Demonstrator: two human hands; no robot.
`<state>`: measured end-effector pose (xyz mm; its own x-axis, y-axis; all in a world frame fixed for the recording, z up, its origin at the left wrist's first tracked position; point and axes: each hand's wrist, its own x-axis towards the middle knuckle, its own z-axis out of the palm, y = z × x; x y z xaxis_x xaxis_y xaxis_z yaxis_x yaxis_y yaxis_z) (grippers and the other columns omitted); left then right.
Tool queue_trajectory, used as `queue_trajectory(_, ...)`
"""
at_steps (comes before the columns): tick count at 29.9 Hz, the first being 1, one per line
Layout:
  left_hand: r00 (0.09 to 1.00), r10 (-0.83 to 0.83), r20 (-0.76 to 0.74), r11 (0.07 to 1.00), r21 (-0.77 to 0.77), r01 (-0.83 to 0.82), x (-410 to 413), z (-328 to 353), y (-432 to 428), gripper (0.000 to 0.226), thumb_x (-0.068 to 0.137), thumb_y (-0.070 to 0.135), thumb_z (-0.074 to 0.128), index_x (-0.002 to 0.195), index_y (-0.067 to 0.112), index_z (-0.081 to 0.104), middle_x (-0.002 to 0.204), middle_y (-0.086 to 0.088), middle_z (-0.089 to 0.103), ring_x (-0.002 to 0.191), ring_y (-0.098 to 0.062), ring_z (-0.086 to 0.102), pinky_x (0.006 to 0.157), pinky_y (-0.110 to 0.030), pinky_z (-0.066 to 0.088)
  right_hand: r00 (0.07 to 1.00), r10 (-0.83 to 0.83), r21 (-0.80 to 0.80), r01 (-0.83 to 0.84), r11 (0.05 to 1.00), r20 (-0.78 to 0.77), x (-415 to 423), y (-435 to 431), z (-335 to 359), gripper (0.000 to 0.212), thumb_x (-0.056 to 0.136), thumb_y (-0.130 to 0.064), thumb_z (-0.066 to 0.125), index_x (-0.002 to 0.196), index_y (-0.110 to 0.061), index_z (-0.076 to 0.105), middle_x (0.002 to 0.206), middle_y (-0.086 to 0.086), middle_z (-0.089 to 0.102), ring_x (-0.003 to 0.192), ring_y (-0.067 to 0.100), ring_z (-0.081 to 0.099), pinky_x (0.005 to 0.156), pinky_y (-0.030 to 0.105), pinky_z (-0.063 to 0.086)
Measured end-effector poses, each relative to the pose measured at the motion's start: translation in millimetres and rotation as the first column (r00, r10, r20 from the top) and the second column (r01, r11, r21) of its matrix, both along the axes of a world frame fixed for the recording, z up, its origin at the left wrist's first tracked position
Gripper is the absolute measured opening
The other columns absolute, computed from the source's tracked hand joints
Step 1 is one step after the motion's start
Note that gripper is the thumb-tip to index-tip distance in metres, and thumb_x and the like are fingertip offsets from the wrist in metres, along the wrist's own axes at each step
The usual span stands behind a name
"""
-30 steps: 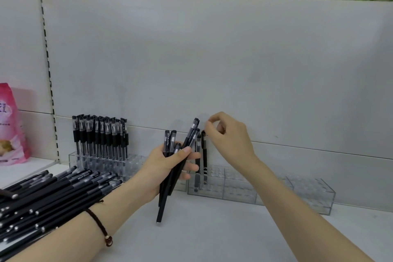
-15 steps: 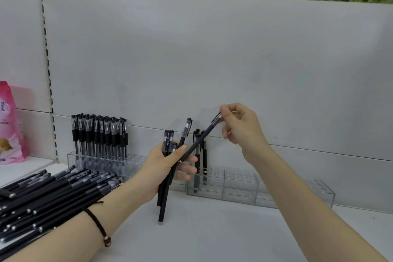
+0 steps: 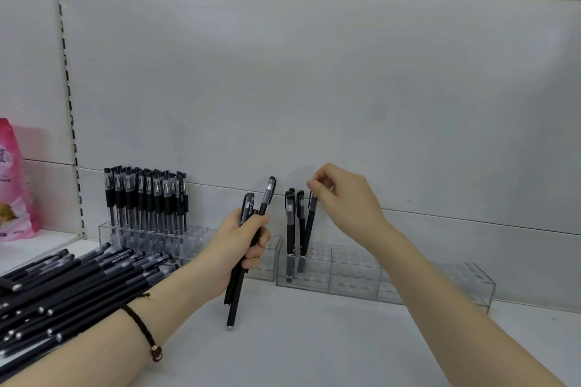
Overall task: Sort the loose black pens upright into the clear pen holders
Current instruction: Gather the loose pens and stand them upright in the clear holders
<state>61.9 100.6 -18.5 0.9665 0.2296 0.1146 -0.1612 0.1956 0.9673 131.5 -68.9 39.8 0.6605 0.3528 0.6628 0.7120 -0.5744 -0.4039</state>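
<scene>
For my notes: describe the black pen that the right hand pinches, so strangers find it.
Find the right clear plastic pen holder by the grey wall. Among upright pens at its left end, the pinched black pen is rightmost and tilted.

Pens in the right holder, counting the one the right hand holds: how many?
4: front pen and rear pen at the left end of the holder; third pen beside them; tilted pen pinched by the right hand. Overlap may hide more.

Thin dark braided cord bracelet point(image 3: 142, 326) on wrist, 7 o'clock of left hand point(image 3: 239, 245); reddish-brown beads point(image 3: 156, 353) at end. Both forearms bare.
</scene>
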Motion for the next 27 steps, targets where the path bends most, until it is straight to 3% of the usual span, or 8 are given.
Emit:
queue_trajectory(6, 0.998, -0.052, 0.028, 0.999, 0.015, 0.052, -1, 1, -1, 0.019, 0.098, 0.013, 0.050, 0.084, 0.012, 0.037, 0.058, -0.001, 0.046, 0.041, -0.010, 0.024, 0.033, -0.018, 0.021, 1.000, 0.003, 0.012, -0.003, 1.000, -0.007, 0, 0, -1, 0.011, 0.094, -0.035, 0.058, 0.086, -0.027, 0.059, 0.075, -0.014, 0.059, 0.072, 0.011, 0.056, 0.071, 0.033, 0.048)
queue_trajectory(10, 0.994, -0.072, 0.084, 0.997, 0.015, 0.071, -3, -1, -2, 0.010, 0.098, 0.015, 0.052, 0.092, 0.011, 0.045, 0.062, -0.003, 0.057, 0.041, -0.010, 0.035, 0.035, -0.016, 0.025, 0.997, 0.043, 0.014, -0.042, 0.999, -0.060, -1, 0, 1, 0.020, 0.089, -0.044, 0.062, 0.086, -0.025, 0.071, 0.076, -0.011, 0.067, 0.072, 0.007, 0.057, 0.073, 0.035, 0.051)
queue_trajectory(15, 0.975, -0.101, 0.197, 0.994, -0.011, 0.106, -8, 1, -6, 0.010, 0.096, 0.021, 0.053, 0.101, 0.014, 0.048, 0.068, -0.007, 0.065, 0.043, -0.013, 0.042, 0.036, -0.019, 0.028, 0.991, 0.120, 0.229, -0.102, 0.968, -0.067, -11, 1, 7, 0.031, 0.093, -0.051, 0.052, 0.089, -0.027, 0.072, 0.071, -0.012, 0.064, 0.079, 0.015, 0.066, 0.074, 0.035, 0.049)
queue_trajectory(18, 0.966, -0.151, 0.208, 0.989, 0.026, 0.148, -10, 2, -8, 0.019, 0.088, 0.026, 0.057, 0.100, 0.014, 0.048, 0.072, -0.011, 0.067, 0.040, -0.014, 0.042, 0.037, -0.017, 0.027, 0.970, 0.219, 0.292, -0.179, 0.939, -0.109, -15, 1, 11, 0.023, 0.090, -0.048, 0.060, 0.080, -0.030, 0.071, 0.064, -0.016, 0.062, 0.067, 0.016, 0.060, 0.065, 0.025, 0.046)
queue_trajectory(20, 0.961, -0.191, 0.201, 0.981, 0.079, 0.179, -11, 1, -10, 0.023, 0.084, 0.028, 0.058, 0.097, 0.012, 0.048, 0.076, -0.014, 0.069, 0.038, -0.014, 0.041, 0.038, -0.017, 0.026, 0.932, 0.316, 0.305, -0.254, 0.918, -0.177, -19, 3, 13, 0.016, 0.086, -0.039, 0.068, 0.076, -0.028, 0.073, 0.062, -0.017, 0.063, 0.059, 0.007, 0.052, 0.058, 0.015, 0.041)
queue_trajectory(23, 0.963, -0.200, 0.179, 0.978, 0.102, 0.184, -11, 0, -12, 0.023, 0.086, 0.027, 0.057, 0.096, 0.010, 0.047, 0.080, -0.016, 0.071, 0.037, -0.015, 0.044, 0.037, -0.017, 0.026, 0.865, 0.423, 0.357, -0.318, 0.878, -0.269, -23, 3, 16, 0.014, 0.087, -0.024, 0.069, 0.082, -0.013, 0.073, 0.061, -0.012, 0.062, 0.046, -0.003, 0.049, 0.051, 0.008, 0.037)
queue_trajectory(27, 0.979, -0.144, 0.143, 0.989, 0.061, 0.136, -10, 3, -10, 0.018, 0.097, 0.028, 0.048, 0.100, 0.011, 0.051, 0.087, -0.018, 0.073, 0.040, -0.018, 0.055, 0.034, -0.018, 0.032, 0.915, 0.373, 0.533, -0.241, 0.811, -0.155, -13, 0, 19, 0.025, 0.096, -0.025, 0.057, 0.075, -0.017, 0.066, 0.059, -0.007, 0.055, 0.044, 0.006, 0.039, 0.047, 0.021, 0.031)
